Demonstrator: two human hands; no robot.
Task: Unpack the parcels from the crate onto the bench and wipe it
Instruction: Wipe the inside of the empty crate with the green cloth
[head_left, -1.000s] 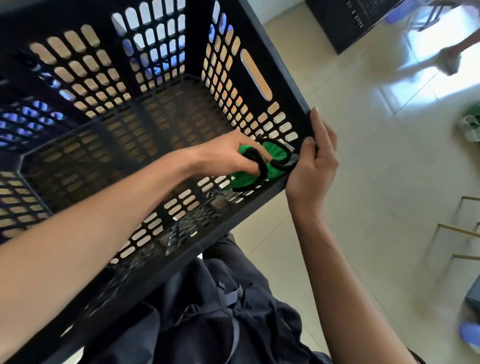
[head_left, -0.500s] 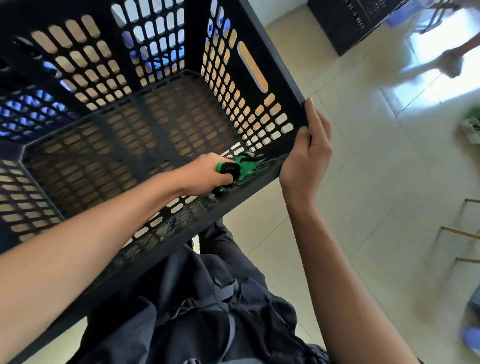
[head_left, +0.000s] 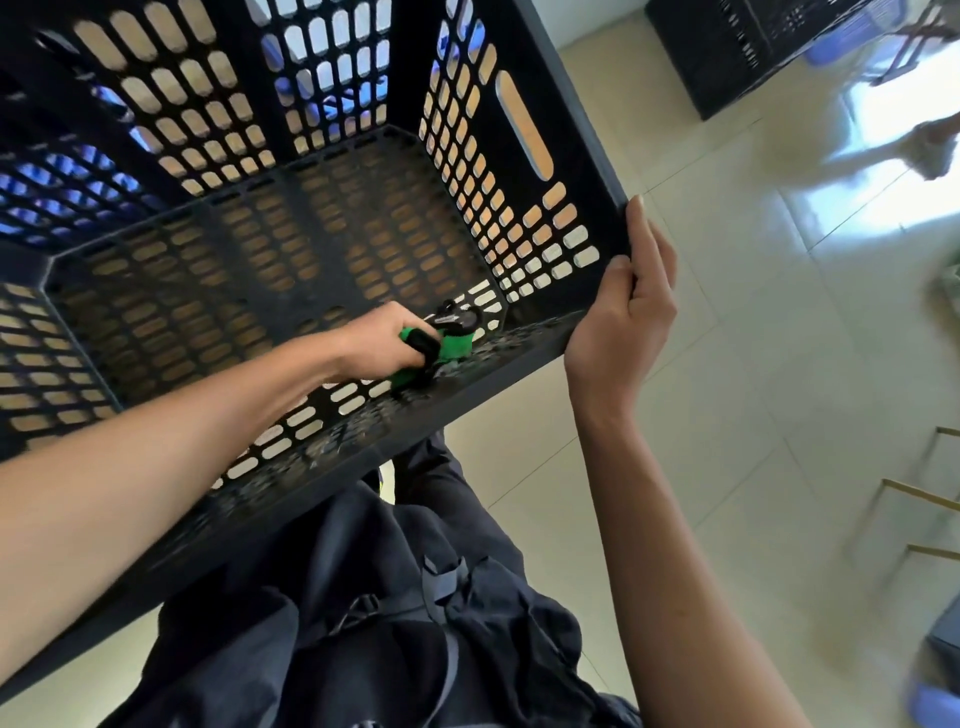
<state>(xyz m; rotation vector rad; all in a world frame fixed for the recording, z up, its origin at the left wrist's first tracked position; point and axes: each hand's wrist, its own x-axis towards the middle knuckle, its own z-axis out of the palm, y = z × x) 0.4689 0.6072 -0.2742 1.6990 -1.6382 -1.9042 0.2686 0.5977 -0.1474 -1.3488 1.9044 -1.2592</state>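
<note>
A black slotted crate (head_left: 332, 218) fills the upper left and centre of the frame, tipped so its open top faces the camera and its perforated floor and 4 walls show from inside. No parcel is visible inside it.

The left hand (head_left: 382, 343) reaches in from the lower left, forearm crossing the near wall, and sits low in the crate near the lower right inner corner. Its grip is curled tight round a green cloth (head_left: 452, 345) with black edging, bunched up and pressed against the near wall where that wall meets the floor. Part of the cloth sticks out to the right of the knuckles; the fingertips are hidden behind it.

The right hand (head_left: 626, 312) comes up from the lower right and holds the crate's right corner at the rim. Its grip is wrapped round the edge, thumb on the inner side and fingers laid along the outside.

Below the crate, at bottom centre, is the person's dark clothing (head_left: 374, 623) with straps across it. The right half of the frame is pale tiled floor (head_left: 753, 364), blurred towards the edges. A second dark crate (head_left: 727, 57) stands on the floor at the upper right.
</note>
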